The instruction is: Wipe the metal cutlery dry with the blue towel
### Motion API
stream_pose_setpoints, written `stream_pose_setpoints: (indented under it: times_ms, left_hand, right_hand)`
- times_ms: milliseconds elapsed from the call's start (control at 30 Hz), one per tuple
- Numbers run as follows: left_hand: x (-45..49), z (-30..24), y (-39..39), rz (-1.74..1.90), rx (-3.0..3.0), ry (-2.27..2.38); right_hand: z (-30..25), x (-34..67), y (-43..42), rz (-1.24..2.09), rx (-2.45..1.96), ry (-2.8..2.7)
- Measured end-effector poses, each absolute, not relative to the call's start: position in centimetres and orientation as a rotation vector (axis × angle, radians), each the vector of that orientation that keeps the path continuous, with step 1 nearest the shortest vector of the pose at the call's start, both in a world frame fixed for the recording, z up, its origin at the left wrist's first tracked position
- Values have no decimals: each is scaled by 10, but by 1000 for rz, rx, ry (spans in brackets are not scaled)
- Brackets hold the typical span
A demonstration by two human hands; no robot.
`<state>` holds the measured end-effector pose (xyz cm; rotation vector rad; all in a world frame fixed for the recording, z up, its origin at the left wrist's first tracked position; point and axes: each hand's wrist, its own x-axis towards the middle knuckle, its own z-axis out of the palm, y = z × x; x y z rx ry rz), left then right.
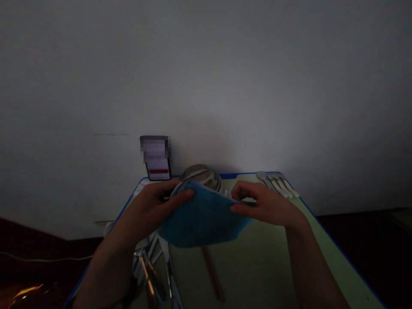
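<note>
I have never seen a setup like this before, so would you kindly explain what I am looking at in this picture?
Gladly. There is no machine here: these are a person's own bare left hand and right hand, seen by a camera worn on the head, looking forward and down. Both hands hold a blue cloth by its upper edge. Behind it is a round metal object, partly hidden. On the blue-edged table lie metal utensils at the left, a brown stick-like item and white-handled utensils at the far right. A phone stands near the wall.
</note>
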<state>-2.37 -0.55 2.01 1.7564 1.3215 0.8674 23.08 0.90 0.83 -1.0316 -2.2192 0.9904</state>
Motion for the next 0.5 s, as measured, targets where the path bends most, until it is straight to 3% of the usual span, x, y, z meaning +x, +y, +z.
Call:
stream_pose_setpoints:
  times_ms: [133, 300, 500]
  left_hand:
    - [-23, 20, -5, 833, 1741, 1319]
    - [-15, 18, -3, 777, 1806, 1329]
    - [-16, 8, 3, 798, 1881, 1350]
  right_hand:
    - [7, 230, 9, 1173, -1080, -2144]
    - [8, 231, 10, 1160, -976, -2305]
    - [10, 248, 13, 1460, -1075, -1695]
